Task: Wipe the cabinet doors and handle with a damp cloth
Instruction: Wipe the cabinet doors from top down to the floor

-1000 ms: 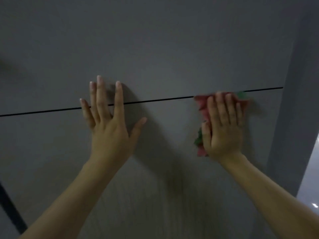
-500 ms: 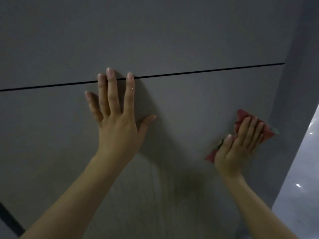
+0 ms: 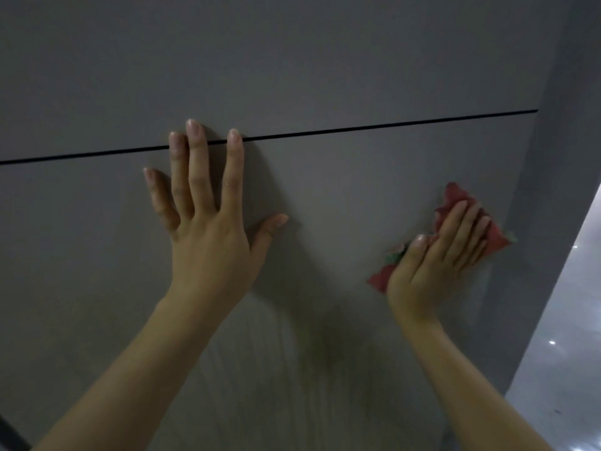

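A grey cabinet door [image 3: 341, 196] fills the view, with a thin dark gap [image 3: 390, 125] running across it to the panel above. My left hand [image 3: 208, 229] lies flat on the door with straight, spread fingers, the fingertips reaching the gap. My right hand [image 3: 435, 258] presses a red cloth with green patches [image 3: 491, 236] flat against the door near its right edge, fingers straight. Most of the cloth is hidden under the hand. No handle shows.
A grey side panel [image 3: 559, 157] borders the door on the right. Beyond it at the lower right lies a pale glossy floor [image 3: 566, 353] with small light reflections. A dark strip [image 3: 9, 434] shows at the bottom left corner.
My right hand slid the cloth down from the gap and to the right, toward the door's right edge. The left hand stayed flat on the door.
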`<state>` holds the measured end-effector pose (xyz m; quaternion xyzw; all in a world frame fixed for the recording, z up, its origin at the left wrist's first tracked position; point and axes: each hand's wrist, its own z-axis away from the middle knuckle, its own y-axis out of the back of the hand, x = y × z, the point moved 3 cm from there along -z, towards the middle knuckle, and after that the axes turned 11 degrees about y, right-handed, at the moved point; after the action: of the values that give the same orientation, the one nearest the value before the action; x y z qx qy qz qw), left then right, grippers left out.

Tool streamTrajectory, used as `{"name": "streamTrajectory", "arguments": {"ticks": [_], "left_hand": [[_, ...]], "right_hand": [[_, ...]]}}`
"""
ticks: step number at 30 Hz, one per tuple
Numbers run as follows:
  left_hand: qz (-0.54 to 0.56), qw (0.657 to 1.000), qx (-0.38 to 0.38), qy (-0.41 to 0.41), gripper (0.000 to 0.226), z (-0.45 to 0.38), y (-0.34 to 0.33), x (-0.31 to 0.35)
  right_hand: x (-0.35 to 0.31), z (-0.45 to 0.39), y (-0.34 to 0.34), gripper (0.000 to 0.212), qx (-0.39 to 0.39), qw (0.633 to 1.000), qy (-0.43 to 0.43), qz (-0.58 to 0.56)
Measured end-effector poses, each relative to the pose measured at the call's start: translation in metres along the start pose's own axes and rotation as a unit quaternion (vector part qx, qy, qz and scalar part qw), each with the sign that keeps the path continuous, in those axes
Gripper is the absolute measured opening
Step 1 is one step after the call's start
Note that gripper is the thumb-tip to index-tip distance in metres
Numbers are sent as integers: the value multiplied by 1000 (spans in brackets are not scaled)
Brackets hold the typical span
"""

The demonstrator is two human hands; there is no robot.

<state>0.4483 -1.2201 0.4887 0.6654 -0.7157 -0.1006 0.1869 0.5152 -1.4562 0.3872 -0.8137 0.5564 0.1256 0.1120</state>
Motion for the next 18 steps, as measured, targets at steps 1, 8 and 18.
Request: {"name": "streamTrajectory", "arguments": {"ticks": [1,8,18], "left_hand": [[1,1000,0,1,90,0,0,0],[1,1000,10,-1,88,0,2,-1],[7,1000,6,-6,84,0,1,-4]], "right_hand": [[-15,10,-3,56,-18,999,31,-5],[-13,-5,1,55,-95,949,301,-4],[-93,13,-11,58,-147,898,415,-17]]}}
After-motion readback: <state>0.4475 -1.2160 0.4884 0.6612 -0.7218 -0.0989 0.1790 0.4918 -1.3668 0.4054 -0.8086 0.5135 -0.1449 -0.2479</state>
